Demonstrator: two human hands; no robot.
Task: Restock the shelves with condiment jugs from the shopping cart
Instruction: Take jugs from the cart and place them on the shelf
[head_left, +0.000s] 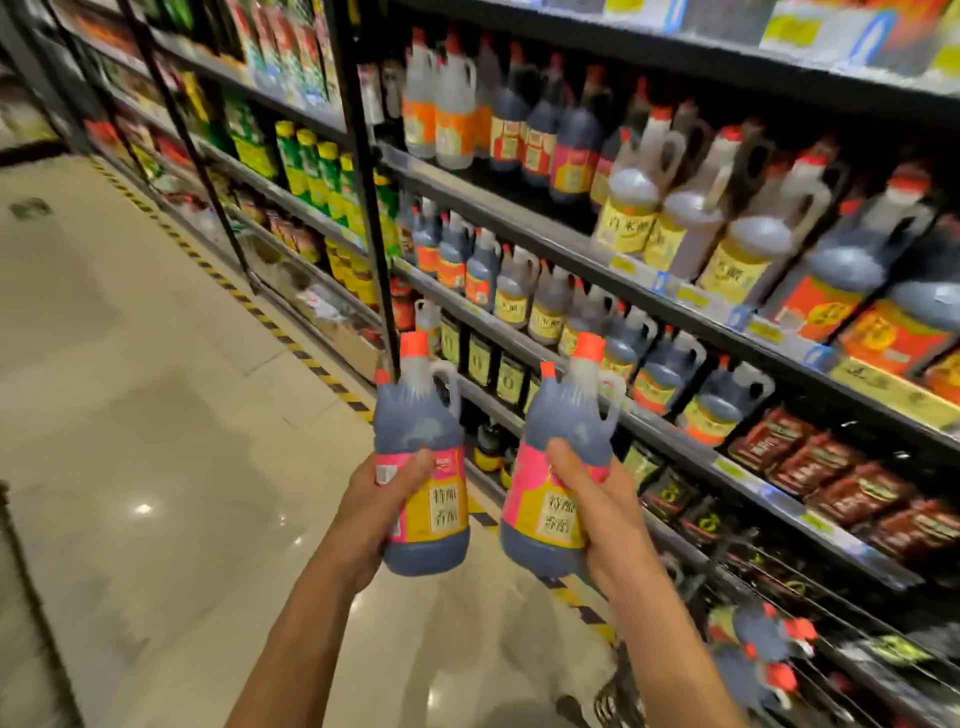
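I hold two dark condiment jugs with red caps and pink-and-yellow labels, upright in front of the shelves. My left hand grips the left jug around its lower body. My right hand grips the right jug the same way. More jugs with red caps lie in the wire shopping cart at the lower right. The shelves to the right carry rows of similar dark jugs.
The shelving runs diagonally from upper left to lower right, with a black upright post between bays. Dark red packets fill a lower shelf. A yellow-black hazard stripe marks the glossy tiled floor along the shelf base.
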